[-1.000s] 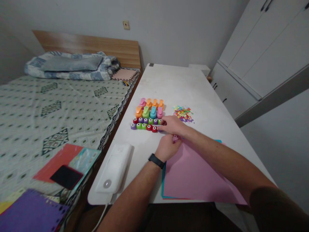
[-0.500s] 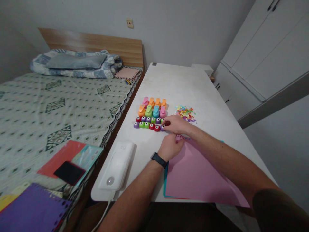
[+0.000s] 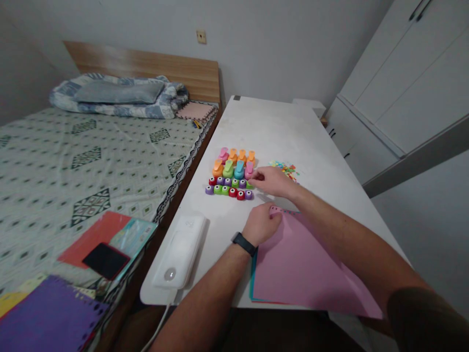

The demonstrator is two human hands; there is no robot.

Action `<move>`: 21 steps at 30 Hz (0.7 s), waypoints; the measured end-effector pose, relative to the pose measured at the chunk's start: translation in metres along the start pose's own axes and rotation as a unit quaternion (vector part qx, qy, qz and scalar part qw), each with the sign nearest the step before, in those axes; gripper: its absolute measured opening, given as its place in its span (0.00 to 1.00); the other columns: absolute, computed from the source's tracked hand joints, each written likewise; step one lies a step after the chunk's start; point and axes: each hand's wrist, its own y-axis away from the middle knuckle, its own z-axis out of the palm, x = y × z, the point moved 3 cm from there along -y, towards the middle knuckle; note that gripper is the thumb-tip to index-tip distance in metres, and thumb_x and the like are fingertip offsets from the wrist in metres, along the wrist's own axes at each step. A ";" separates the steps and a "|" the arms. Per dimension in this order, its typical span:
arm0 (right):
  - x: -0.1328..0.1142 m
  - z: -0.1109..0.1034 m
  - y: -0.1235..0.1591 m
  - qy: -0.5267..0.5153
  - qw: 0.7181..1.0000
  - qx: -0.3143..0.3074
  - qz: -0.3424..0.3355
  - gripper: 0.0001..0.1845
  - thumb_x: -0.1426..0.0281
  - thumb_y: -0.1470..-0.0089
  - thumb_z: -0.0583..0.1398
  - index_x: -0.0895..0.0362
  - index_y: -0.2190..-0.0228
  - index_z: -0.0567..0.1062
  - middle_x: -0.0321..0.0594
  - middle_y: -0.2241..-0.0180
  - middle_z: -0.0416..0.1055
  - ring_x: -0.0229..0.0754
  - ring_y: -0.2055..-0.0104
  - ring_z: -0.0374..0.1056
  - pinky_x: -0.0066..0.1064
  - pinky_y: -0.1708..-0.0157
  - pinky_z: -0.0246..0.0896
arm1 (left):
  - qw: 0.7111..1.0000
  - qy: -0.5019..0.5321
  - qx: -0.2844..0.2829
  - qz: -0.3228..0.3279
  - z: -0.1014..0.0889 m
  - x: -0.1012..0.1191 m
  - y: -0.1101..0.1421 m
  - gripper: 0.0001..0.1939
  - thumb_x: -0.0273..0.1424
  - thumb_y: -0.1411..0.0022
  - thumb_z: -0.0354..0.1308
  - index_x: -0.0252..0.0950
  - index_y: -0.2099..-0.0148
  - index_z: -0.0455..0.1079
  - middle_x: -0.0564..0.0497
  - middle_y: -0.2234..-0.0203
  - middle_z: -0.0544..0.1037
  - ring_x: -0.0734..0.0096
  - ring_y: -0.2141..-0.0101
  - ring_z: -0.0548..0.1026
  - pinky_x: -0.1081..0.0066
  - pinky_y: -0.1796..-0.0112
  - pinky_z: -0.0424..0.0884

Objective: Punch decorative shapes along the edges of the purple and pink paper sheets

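Note:
My left hand (image 3: pixel 262 224) is closed on the upper left corner of a pink sheet of paper (image 3: pixel 311 264), its thumb on top. Small punched holes show along the sheet's top edge. My right hand (image 3: pixel 273 181) reaches to the right end of the small craft punches, fingertips pinched at a green craft punch (image 3: pixel 249 185) that they partly cover. Just in front of it sits a purple craft punch (image 3: pixel 248 194), apart from my fingers. A pink lever punch (image 3: pixel 248 169) stands right behind my fingertips.
Larger lever punches, such as a blue one (image 3: pixel 239 170), stand in rows behind the small ones. Colourful paper confetti (image 3: pixel 287 168) lies beyond my right hand. A white corded device (image 3: pixel 181 252) is at the table's left edge. A phone (image 3: pixel 106 260) rests on the bed.
My right hand has moved from the purple craft punch in the front row up to the green one behind it. My left hand stays on the pink paper's corner.

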 end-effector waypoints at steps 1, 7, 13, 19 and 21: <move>0.002 -0.007 -0.005 -0.001 1.000 0.017 0.011 0.13 0.58 0.42 0.62 0.54 0.65 0.81 0.39 0.66 0.79 0.39 0.67 0.71 0.29 0.68 0.59 | 1.000 0.000 0.002 0.002 0.000 0.000 0.000 0.10 0.32 0.38 0.55 0.37 0.58 0.76 0.47 0.66 0.82 0.63 0.65 0.77 0.69 0.65 0.67; 0.009 -0.039 -0.054 0.008 0.997 0.054 0.045 0.15 0.59 0.44 0.63 0.57 0.61 0.80 0.44 0.62 0.79 0.42 0.64 0.72 0.31 0.63 0.63 | 1.000 0.005 0.000 -0.007 0.000 -0.001 0.002 0.10 0.33 0.38 0.55 0.37 0.60 0.76 0.48 0.67 0.82 0.66 0.68 0.75 0.71 0.68 0.64; -0.004 -0.031 -0.115 0.069 0.996 0.028 0.046 0.18 0.57 0.45 0.64 0.59 0.61 0.81 0.47 0.58 0.79 0.45 0.59 0.73 0.34 0.57 0.64 | 1.000 0.003 0.003 -0.006 0.000 -0.001 0.001 0.11 0.34 0.37 0.54 0.37 0.60 0.76 0.47 0.67 0.82 0.64 0.67 0.77 0.69 0.67 0.65; -0.018 0.002 -0.168 0.109 0.987 0.001 0.116 0.32 0.43 0.46 0.60 0.60 0.58 0.80 0.53 0.52 0.77 0.56 0.47 0.68 0.44 0.46 0.60 | 0.999 0.002 -0.006 -0.035 0.001 -0.003 0.000 0.12 0.35 0.37 0.54 0.37 0.59 0.77 0.45 0.65 0.83 0.64 0.67 0.77 0.70 0.67 0.66; -0.025 0.011 -0.180 0.117 0.985 -0.005 0.124 0.36 0.41 0.48 0.60 0.61 0.56 0.79 0.56 0.50 0.75 0.62 0.42 0.64 0.51 0.43 0.57 | 0.999 0.000 -0.003 -0.032 0.001 -0.003 0.000 0.12 0.35 0.37 0.54 0.37 0.59 0.77 0.45 0.65 0.83 0.63 0.66 0.77 0.70 0.67 0.65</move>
